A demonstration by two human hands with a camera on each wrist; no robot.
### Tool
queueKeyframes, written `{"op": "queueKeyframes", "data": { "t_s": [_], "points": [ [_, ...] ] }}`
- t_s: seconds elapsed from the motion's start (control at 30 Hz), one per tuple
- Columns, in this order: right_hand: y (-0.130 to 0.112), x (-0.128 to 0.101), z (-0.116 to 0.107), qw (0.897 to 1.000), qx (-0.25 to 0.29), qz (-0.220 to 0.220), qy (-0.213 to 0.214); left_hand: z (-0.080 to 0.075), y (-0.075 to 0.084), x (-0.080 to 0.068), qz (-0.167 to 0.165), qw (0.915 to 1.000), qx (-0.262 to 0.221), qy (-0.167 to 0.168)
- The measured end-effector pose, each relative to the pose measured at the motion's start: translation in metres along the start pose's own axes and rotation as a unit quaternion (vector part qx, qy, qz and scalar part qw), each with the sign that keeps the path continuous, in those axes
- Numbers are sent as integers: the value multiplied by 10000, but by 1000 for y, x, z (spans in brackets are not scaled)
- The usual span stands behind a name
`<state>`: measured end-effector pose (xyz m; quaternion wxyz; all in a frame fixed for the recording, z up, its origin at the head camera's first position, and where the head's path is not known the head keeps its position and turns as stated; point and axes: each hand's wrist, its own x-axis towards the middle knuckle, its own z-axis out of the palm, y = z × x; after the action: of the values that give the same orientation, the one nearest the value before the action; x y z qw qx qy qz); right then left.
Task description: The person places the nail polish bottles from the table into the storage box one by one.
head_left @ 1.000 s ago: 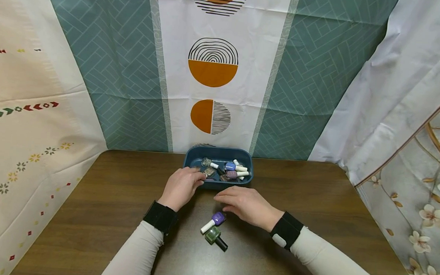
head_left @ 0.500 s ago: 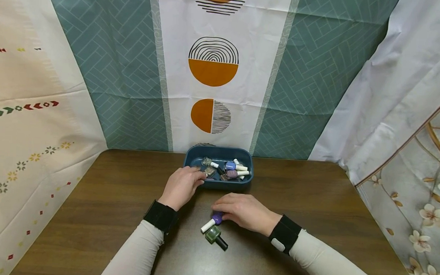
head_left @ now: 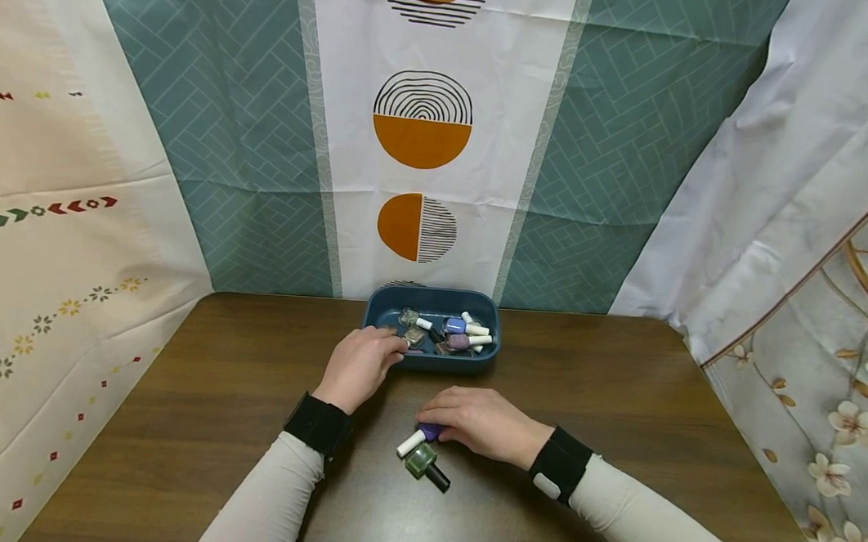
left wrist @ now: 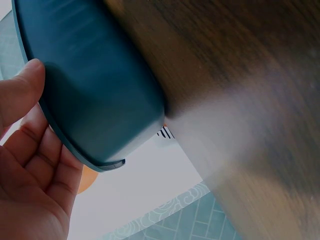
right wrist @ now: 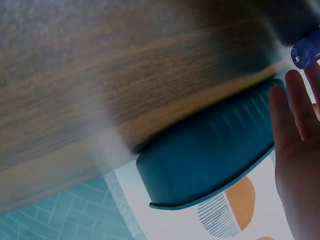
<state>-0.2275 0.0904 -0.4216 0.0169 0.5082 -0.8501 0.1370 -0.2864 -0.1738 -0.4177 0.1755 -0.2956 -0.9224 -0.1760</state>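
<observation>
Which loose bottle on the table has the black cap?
The green bottle, nearest the camera. The purple bottle under the right hand has a white cap.

My head view is bright and evenly lit — soft light from above, only faint shadows under the forearms on the bench. Straight edges bow toward the corners, a wide-lens distortion. A dull sheen sits on the near wood. Both wrist views are poor: the bench smears into a pale, blurred haze, and the blue tray reads soft — too close to focus.
</observation>
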Motion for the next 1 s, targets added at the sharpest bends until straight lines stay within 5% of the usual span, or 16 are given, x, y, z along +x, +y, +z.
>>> {"op": "queueKeyframes", "data": {
  "t_s": [1.0],
  "points": [
    [-5,6,6,9990,27,303,-317,0,1,-1,23,9999,32,131]
  ]
}}
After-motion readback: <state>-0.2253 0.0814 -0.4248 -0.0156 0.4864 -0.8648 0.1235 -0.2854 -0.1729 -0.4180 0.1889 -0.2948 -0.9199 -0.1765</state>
